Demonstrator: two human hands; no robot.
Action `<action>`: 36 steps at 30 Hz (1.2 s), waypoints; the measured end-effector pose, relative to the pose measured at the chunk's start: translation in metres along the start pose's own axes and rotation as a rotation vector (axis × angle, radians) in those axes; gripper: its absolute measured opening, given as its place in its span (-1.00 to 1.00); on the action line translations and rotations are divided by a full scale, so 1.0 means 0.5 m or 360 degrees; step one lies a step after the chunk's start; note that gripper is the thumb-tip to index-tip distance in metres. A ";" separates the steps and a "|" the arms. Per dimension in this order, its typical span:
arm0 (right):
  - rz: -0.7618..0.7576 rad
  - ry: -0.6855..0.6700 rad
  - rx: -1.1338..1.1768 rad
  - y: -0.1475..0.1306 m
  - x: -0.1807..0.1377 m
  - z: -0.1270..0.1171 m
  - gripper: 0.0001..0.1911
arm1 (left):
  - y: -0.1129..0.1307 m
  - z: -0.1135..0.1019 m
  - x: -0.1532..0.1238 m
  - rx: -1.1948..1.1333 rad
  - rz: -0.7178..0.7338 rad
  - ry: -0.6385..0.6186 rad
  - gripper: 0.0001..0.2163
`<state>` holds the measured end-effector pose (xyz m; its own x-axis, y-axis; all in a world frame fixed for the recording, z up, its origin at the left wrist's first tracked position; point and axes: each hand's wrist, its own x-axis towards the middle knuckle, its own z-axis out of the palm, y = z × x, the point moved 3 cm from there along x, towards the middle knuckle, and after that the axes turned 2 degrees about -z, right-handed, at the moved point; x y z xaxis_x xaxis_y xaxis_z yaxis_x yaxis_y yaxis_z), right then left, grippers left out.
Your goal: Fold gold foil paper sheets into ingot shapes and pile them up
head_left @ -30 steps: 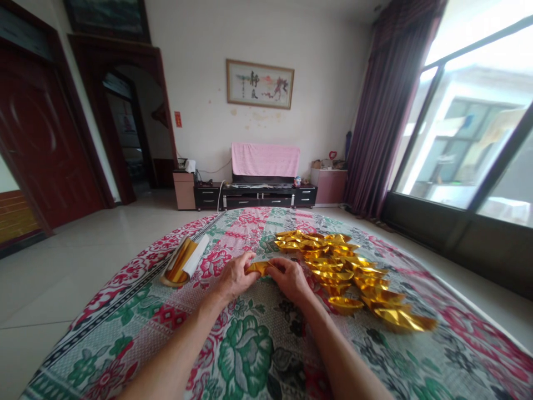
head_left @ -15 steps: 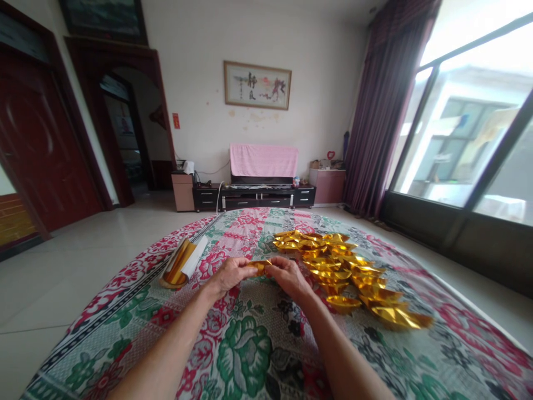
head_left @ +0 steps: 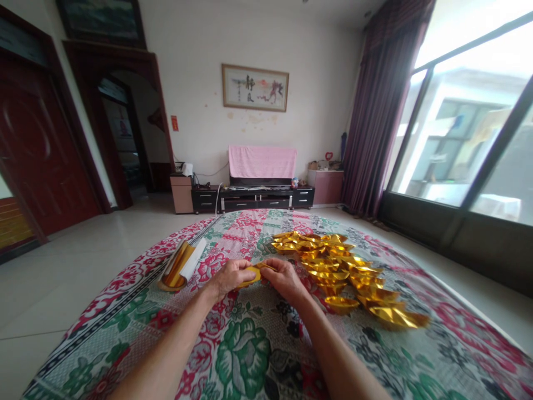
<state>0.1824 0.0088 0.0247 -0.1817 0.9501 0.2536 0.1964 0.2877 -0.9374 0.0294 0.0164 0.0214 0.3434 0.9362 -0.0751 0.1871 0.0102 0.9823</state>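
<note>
Between my two hands is a piece of gold foil paper [head_left: 251,276], partly folded and raised over the table. My left hand [head_left: 233,277] pinches its left part, thumb on top. At its right end the fingers of my right hand [head_left: 282,275] are closed on it. Just right of my right hand, several folded gold paper ingots [head_left: 331,273] lie in rough rows, boat-shaped and shiny. A stack of curled gold paper sheets [head_left: 177,272] with a white side showing rests to the left of my left hand.
The round table wears a flowered cloth [head_left: 244,355] in red, green and grey. Beyond it stand a low black cabinet [head_left: 256,201] and a screen under a pink cloth [head_left: 262,161]. A large window [head_left: 462,144] and purple curtain [head_left: 375,111] are at the right.
The gold paper between my hands has turned and now shows a wider flat yellow face near my left thumb. Both hands stay almost in place. The ingots and sheets lie as before.
</note>
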 end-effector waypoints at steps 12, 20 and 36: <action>0.0328 -0.0162 0.0552 0.007 -0.006 -0.007 -0.54 | -0.001 -0.007 -0.001 -0.0391 -0.0221 -0.0003 -0.73; 0.0371 -0.0230 0.0586 0.005 -0.008 -0.008 -0.63 | 0.009 -0.008 -0.006 -0.0378 -0.0315 0.0087 -0.75; 0.0147 -0.0203 0.0484 -0.003 -0.011 0.000 -0.49 | -0.012 -0.024 0.001 -0.0603 -0.0680 0.0008 -0.78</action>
<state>0.1830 0.0032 0.0246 -0.2995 0.9422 0.1504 -0.0753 0.1338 -0.9881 0.0175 0.0210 0.0175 0.3049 0.8230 -0.4793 -0.0352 0.5127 0.8579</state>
